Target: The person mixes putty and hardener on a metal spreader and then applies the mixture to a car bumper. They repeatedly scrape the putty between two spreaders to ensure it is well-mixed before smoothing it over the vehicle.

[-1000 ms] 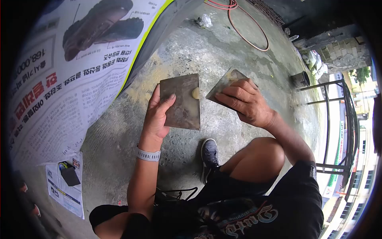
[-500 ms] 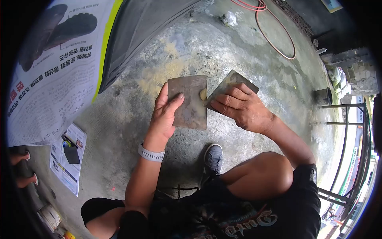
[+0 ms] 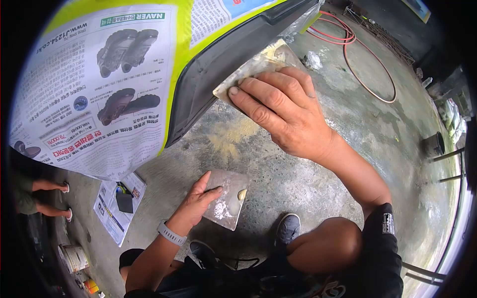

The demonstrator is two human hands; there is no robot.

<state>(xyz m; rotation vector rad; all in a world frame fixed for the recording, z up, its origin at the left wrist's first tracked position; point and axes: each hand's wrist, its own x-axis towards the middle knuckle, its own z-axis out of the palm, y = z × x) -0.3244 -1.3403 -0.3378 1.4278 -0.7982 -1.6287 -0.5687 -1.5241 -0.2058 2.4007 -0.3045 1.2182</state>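
Observation:
My left hand (image 3: 193, 204) grips a flat grey plate (image 3: 229, 185) low over the floor, thumb on its upper face. A small dab of yellowish putty (image 3: 242, 194) sits near the plate's right edge, and whitish smears mark its face. Higher up, my right hand (image 3: 288, 111) is closed on a thin square spreader (image 3: 256, 67), fingers pressed flat along it. Pale putty smears the spreader's far corner. Its upper left edge lies right at the dark panel (image 3: 213, 69), which is bordered by yellow-green tape (image 3: 185, 47) and masked with newspaper (image 3: 112, 92).
A red hose (image 3: 370, 87) lies coiled on the concrete floor (image 3: 318, 184). Newspaper sheets with a black item (image 3: 125, 202) on them rest at the left. A person's legs (image 3: 49, 198) stand beyond, near a bucket (image 3: 74, 257). A dark pail (image 3: 433, 145) stands at the right.
My right hand has moved the spreader up from the plate to the dark panel. My left hand has lowered the plate. The view has shifted, showing more of the masked panel.

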